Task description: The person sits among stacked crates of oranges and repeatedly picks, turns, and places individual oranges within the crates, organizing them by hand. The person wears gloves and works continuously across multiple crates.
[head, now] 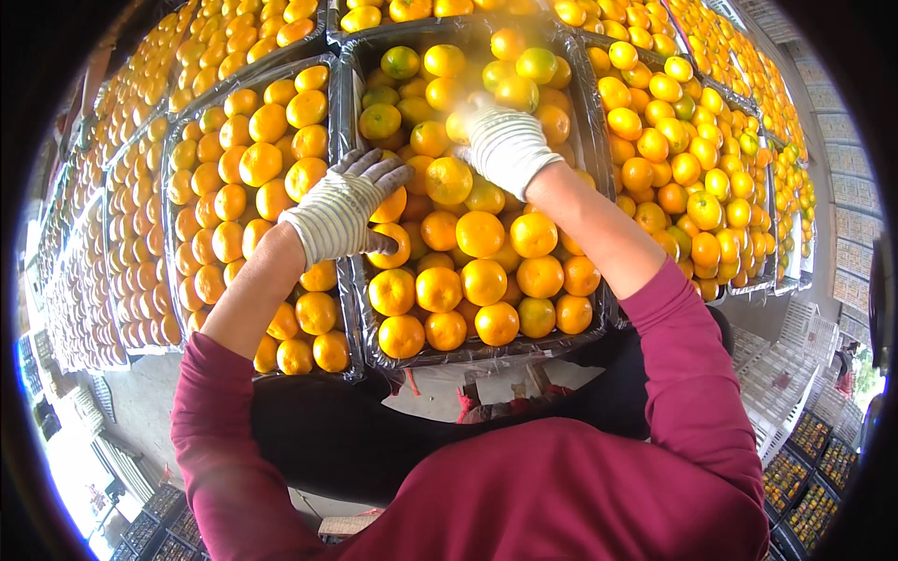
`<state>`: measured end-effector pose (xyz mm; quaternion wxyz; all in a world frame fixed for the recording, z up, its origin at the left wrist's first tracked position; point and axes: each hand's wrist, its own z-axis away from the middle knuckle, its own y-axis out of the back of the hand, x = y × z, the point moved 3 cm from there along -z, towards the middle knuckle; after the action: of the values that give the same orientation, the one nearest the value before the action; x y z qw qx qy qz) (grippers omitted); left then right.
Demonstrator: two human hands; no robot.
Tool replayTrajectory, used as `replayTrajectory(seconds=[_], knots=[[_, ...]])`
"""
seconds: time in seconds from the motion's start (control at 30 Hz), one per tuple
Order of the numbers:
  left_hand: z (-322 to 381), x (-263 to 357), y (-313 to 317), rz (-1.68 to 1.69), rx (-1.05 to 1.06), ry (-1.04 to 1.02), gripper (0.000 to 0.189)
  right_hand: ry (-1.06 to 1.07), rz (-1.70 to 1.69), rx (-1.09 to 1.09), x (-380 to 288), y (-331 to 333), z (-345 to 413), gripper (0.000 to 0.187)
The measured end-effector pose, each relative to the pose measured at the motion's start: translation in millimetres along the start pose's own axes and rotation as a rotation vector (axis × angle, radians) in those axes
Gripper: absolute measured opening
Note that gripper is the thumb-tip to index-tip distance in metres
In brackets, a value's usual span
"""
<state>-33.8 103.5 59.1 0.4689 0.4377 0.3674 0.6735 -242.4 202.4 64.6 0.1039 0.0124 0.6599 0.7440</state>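
Directly before me is a black plastic crate lined with clear film (435, 361), full of mandarins (484, 282). Near my body the fruit sits in fairly even rows. Toward the far end it is looser, and some mandarins there (401, 63) are greenish. My left hand (344, 200), in a striped knit glove with grey fingers, lies over the crate's left rim. Its fingers are spread, and the thumb rests against a mandarin (390, 245). My right hand (501, 144), gloved alike, is over the far middle fruit. A hazy blur hides its fingertips, so I cannot tell whether it grips a mandarin.
More mandarin crates adjoin on the left (266, 175), right (687, 168) and far side (410, 8). White plastic baskets (789, 365) stand at lower right, near smaller fruit-filled crates (810, 505). My dark-clothed legs (316, 428) are close under the near rim.
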Motion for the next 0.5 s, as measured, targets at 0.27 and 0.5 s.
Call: replayTrajectory(seconds=[0.27, 0.5], knots=[[10, 17, 1, -0.087, 0.016, -0.199, 0.053, -0.065, -0.488, 0.169, 9, 4, 37, 0.023], [23, 18, 0, 0.022, 0.006, -0.139, 0.052, 0.144, -0.272, 0.118, -30, -8, 60, 0.045]])
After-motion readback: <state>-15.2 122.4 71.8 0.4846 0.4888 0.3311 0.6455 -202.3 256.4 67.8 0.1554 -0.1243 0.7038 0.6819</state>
